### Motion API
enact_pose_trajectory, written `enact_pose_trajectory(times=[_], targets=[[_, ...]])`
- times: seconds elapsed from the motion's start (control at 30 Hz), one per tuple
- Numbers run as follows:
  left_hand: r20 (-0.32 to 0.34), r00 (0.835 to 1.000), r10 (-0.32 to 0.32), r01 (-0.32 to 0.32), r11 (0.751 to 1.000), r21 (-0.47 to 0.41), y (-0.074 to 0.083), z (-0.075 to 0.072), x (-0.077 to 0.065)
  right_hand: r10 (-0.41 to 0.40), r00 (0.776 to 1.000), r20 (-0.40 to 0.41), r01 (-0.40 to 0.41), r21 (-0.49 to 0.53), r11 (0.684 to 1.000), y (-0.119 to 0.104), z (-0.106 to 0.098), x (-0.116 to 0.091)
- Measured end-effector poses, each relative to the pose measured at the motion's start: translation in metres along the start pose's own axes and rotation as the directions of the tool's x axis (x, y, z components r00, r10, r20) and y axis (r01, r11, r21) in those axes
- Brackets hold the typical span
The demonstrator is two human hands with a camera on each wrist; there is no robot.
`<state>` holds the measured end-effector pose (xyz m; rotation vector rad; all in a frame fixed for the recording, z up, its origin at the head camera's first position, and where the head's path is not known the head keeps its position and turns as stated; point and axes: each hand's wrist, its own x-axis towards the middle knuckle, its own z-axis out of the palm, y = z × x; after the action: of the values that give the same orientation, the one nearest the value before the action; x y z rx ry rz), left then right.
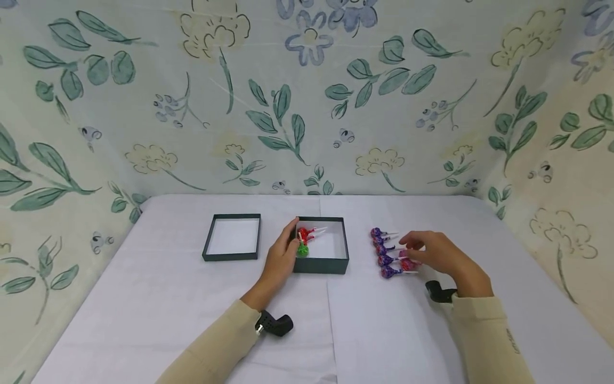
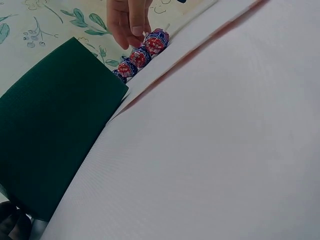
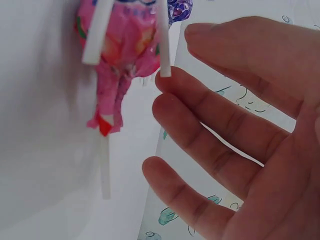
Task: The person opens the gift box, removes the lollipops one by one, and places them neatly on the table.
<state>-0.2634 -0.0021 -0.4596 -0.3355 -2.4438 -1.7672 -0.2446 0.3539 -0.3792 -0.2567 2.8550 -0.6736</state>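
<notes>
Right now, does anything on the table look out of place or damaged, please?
Slightly: at least one pink lollipop lies by the stick ends of the purple lollipops, outside their line, near the right hand. The differing colour makes it stand out. I see no spill or damage.

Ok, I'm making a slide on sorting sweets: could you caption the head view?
Left grip at an open box holding red and green lollipops; right grip by purple and pink lollipops.

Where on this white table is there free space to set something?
Bare tabletop lies left of the shallow tray, between the box and the purple lollipops, and right of the right hand. Crowded: the lollipop row beside that hand, and between tray and box, where the left hand is.
</notes>
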Motion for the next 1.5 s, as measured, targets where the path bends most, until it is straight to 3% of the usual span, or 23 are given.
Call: enact_pose_trajectory(times=[0.7,1.3,1.5], targets=[[0.001,1.0,0.009,-0.009,1.0,-0.008,0.001,0.0,0.0,-0.075,0.996,-0.044,0.077,0.023,0.997,-0.026,-0.001,-0.006],[-0.021,0.999,0.032,-0.033,0.999,-0.009,0.001,0.001,-0.002,-0.114,0.991,-0.063,0.115,0.005,0.993,-0.062,0.012,-0.005],[-0.014,1.0,0.012,-0.012,1.0,-0.014,0.002,0.0,-0.001,-0.154,0.985,-0.081,0.153,-0.017,0.988,-0.071,0.014,-0.006]])
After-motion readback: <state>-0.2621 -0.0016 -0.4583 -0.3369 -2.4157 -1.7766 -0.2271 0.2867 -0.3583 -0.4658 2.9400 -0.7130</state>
